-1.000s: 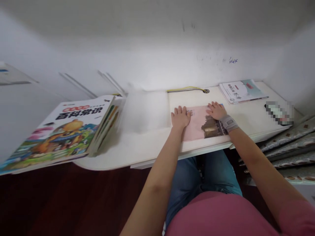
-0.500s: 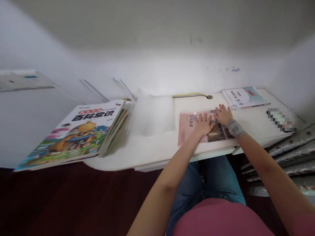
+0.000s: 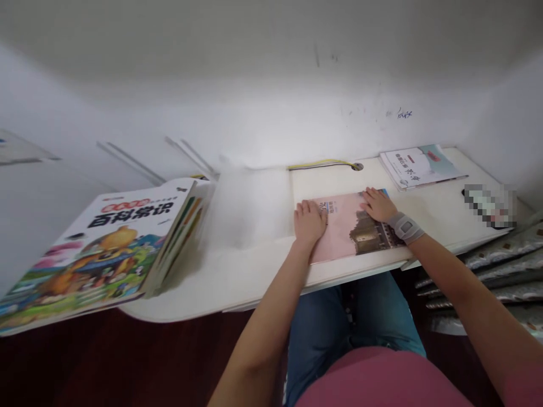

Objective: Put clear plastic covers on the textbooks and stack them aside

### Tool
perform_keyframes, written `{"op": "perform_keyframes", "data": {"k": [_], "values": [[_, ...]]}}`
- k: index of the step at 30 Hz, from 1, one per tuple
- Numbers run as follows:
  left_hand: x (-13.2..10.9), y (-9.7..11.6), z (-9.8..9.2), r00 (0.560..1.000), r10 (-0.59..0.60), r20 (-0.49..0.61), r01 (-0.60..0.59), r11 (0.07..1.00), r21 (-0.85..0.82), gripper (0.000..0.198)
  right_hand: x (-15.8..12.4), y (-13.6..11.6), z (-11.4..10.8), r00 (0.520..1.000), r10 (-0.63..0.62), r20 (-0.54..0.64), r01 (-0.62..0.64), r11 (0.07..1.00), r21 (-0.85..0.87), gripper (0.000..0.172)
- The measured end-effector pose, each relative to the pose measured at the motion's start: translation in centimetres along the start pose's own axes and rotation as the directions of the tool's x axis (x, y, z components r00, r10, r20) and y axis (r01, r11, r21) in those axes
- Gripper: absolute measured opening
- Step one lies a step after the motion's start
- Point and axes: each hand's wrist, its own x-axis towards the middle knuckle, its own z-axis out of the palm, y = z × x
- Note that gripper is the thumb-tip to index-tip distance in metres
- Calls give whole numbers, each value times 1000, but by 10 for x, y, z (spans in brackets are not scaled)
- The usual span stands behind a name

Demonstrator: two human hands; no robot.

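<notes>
A thin pink book (image 3: 352, 226) with a building pictured on its cover lies flat on the white desk (image 3: 254, 265) in front of me. My left hand (image 3: 309, 221) rests flat on the book's left edge with its fingers stretched out. My right hand (image 3: 377, 204), with a grey band on the wrist, lies flat on the book's upper right part, fingers spread. Neither hand holds anything.
A large colourful children's book (image 3: 106, 249) lies on a stack at the desk's left end. A white and teal booklet (image 3: 422, 165) sits at the back right. A yellow cable (image 3: 322, 164) runs along the wall. Patterned bedding (image 3: 492, 254) lies to the right.
My left hand slid right to the middle of the pink cover, then back to its left edge. My right hand stayed on the upper right part.
</notes>
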Motion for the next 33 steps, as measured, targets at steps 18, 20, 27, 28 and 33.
{"op": "perform_keyframes", "data": {"k": [18, 20, 27, 28, 33], "values": [[17, -10, -3, 980, -173, -97, 126, 920, -371, 30, -5, 25, 3, 933, 344, -108, -347, 938, -5, 56], [22, -14, -6, 973, -211, -94, 152, 890, -429, 31, -5, 25, 4, 930, 349, -113, -351, 936, 7, 55], [35, -30, -20, 957, -279, -78, 146, 696, -703, 55, -4, 34, 7, 919, 358, -167, -300, 907, 296, 50], [36, -32, -22, 966, -253, -53, 122, 628, -768, 57, -3, 37, 7, 916, 359, -176, -287, 897, 336, 49], [41, -47, -26, 980, -157, 126, 163, 257, -952, 50, 1, 56, 2, 881, 427, -205, -284, 823, 492, 49]]}}
